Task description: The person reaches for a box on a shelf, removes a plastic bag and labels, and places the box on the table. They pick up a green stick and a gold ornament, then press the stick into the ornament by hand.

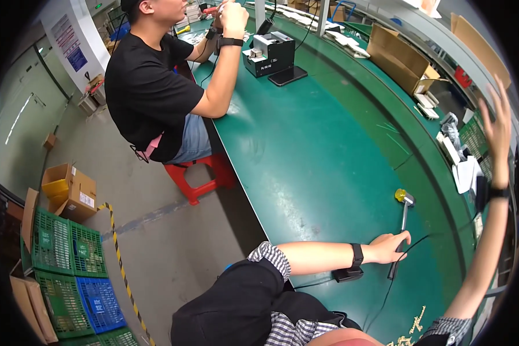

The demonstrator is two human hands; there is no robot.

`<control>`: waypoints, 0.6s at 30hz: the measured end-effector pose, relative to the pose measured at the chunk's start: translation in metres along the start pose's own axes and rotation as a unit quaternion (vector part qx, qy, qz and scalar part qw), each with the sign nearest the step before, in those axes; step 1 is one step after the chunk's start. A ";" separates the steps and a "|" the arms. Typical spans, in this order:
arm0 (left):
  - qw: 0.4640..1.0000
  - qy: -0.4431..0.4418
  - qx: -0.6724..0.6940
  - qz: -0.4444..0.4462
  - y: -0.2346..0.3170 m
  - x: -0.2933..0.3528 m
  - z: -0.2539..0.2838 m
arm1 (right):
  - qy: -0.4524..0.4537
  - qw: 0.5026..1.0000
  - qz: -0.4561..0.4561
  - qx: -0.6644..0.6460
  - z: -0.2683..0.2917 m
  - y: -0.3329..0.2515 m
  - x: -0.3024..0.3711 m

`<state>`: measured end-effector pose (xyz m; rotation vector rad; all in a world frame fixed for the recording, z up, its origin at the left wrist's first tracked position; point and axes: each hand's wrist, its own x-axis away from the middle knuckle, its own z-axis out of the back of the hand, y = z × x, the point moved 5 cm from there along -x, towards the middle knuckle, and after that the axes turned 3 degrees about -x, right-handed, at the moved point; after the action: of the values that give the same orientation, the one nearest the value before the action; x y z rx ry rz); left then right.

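Observation:
My left hand point(386, 248) rests low over the green table, its fingers round the dark grip of a mallet point(406, 213). The mallet has a metal shaft and a yellow-faced head, which points away from me on the tabletop. My right hand point(496, 130) is raised at the far right with fingers spread and nothing in it, in front of the shelf. Beneath it are a white sheet point(466, 174) and a clear plastic bag point(451, 130). Each wrist wears a black band with a small black box; a thin cable runs near the mallet's grip.
Across the table a co-worker point(155, 86) sits on a red stool point(199, 179). A black-and-grey machine point(271, 55) stands beyond. An open cardboard box point(399, 57) is on the shelf. Small pale pieces point(409, 331) lie at the near edge. Green crates point(53, 245) stand on the left floor.

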<state>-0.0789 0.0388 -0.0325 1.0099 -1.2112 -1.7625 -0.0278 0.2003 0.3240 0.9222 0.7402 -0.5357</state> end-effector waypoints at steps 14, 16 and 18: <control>0.940 -0.030 0.333 0.067 -0.028 -0.018 -0.008 | -0.054 0.425 -0.676 -0.599 0.068 -0.228 0.335; 0.920 -0.059 0.377 0.093 -0.035 -0.019 -0.007 | 0.032 0.233 -0.625 -0.745 0.051 -0.246 0.317; 0.912 -0.074 0.389 0.103 -0.033 -0.023 -0.010 | 0.058 0.195 -0.632 -0.748 0.046 -0.251 0.326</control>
<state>-0.0655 0.0651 -0.0624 1.1224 -2.1209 -1.1985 0.0220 0.0006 -0.0353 -1.8995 1.5183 -0.7153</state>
